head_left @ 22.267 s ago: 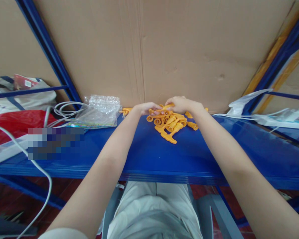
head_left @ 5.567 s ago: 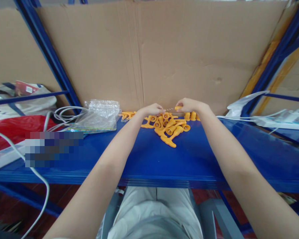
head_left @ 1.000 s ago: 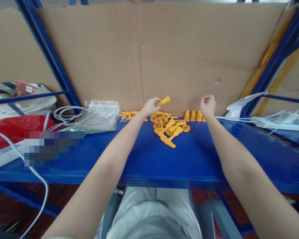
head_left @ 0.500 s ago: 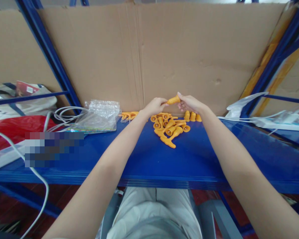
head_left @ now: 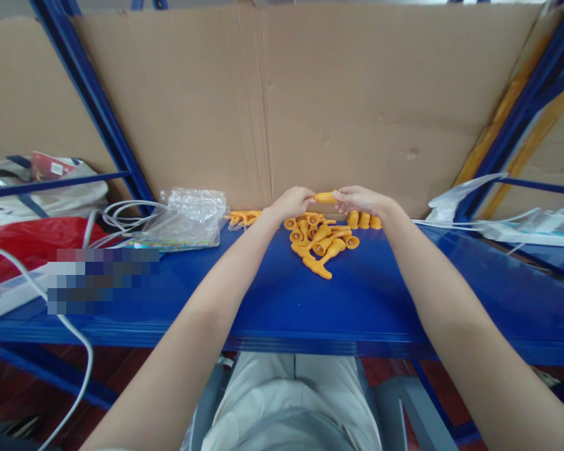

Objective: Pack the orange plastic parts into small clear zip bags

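Note:
Between my two hands, raised above the blue shelf (head_left: 282,307), is a yellow flared plastic piece (head_left: 326,197). My left hand (head_left: 295,202) pinches its left end. The fingers of my right hand (head_left: 360,201) close on its wider right end. Beneath them lies a loose pile of similar yellow plastic pieces (head_left: 320,241), some with a bell-shaped open end and a small metal bit inside. A yellow T-shaped part (head_left: 318,269) points toward me at the front of the pile.
Yellow cups (head_left: 364,220) stand in a row at the back right. Yellow pieces with chains (head_left: 245,218) lie behind my left forearm. Clear plastic bags (head_left: 188,219) and white cables (head_left: 122,219) are at left, a power strip (head_left: 531,233) at right. A cardboard panel (head_left: 338,106) closes the back.
The held yellow piece has tilted down to nearly level. My right hand has lowered slightly and its fingers have shifted on the wide end; my left hand keeps its grip.

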A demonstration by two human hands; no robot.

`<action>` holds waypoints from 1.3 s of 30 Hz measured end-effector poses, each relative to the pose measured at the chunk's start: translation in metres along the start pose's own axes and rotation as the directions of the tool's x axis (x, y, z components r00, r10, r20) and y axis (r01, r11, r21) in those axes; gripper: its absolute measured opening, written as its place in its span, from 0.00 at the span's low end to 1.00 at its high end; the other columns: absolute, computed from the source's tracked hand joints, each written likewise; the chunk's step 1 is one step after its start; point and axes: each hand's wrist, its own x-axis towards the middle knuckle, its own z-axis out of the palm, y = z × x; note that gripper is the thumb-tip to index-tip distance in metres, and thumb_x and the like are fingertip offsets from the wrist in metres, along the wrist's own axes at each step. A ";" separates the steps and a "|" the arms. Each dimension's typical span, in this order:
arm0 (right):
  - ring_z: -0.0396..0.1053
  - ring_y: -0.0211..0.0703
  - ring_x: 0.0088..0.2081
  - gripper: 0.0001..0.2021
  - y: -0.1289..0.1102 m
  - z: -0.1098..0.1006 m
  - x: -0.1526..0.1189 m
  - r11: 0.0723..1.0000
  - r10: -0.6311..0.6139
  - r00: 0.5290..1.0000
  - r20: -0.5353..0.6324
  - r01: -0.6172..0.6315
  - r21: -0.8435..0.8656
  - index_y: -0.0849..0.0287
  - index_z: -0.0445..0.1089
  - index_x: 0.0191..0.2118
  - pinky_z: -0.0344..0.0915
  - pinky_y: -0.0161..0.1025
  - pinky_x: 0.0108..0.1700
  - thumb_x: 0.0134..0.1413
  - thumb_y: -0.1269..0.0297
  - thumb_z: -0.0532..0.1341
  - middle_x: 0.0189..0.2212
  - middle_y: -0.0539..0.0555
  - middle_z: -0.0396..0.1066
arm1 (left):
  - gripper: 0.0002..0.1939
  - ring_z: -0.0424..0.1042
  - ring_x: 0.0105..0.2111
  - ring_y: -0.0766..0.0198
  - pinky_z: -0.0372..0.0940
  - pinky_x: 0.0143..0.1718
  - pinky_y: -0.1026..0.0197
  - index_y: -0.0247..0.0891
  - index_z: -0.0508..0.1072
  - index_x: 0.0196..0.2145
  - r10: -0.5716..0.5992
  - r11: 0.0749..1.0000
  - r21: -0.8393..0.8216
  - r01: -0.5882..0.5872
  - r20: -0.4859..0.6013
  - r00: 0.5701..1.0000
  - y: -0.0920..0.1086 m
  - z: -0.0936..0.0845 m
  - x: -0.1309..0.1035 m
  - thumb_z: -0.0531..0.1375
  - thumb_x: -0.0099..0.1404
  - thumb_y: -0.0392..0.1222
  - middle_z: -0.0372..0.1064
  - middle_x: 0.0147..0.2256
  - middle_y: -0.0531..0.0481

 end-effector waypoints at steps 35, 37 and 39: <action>0.73 0.41 0.35 0.20 0.021 -0.004 0.011 0.867 0.029 0.999 -0.019 -0.035 -0.498 0.58 0.67 0.38 0.68 0.33 0.32 0.38 0.71 0.73 0.41 0.56 0.75 | 0.14 0.71 0.30 0.63 0.64 0.35 0.61 0.30 0.80 0.38 -0.081 0.937 -0.313 0.157 0.241 0.967 -0.013 0.004 -0.006 0.59 0.60 0.40 0.78 0.33 0.45; 0.73 0.42 0.35 0.18 0.021 -0.005 0.011 0.849 0.021 1.000 -0.013 -0.024 -0.528 0.58 0.68 0.37 0.67 0.33 0.32 0.39 0.68 0.74 0.39 0.56 0.76 | 0.13 0.72 0.31 0.63 0.65 0.35 0.62 0.31 0.80 0.38 -0.087 0.937 -0.308 0.163 0.248 0.965 -0.014 0.005 -0.006 0.59 0.59 0.40 0.79 0.34 0.45; 0.73 0.43 0.34 0.15 0.022 -0.007 0.012 0.804 0.027 0.999 -0.020 -0.033 -0.593 0.58 0.68 0.33 0.67 0.34 0.32 0.40 0.66 0.73 0.35 0.55 0.76 | 0.13 0.72 0.30 0.63 0.65 0.34 0.62 0.31 0.80 0.38 -0.094 0.937 -0.305 0.172 0.255 0.962 -0.015 0.004 -0.007 0.59 0.60 0.40 0.79 0.34 0.45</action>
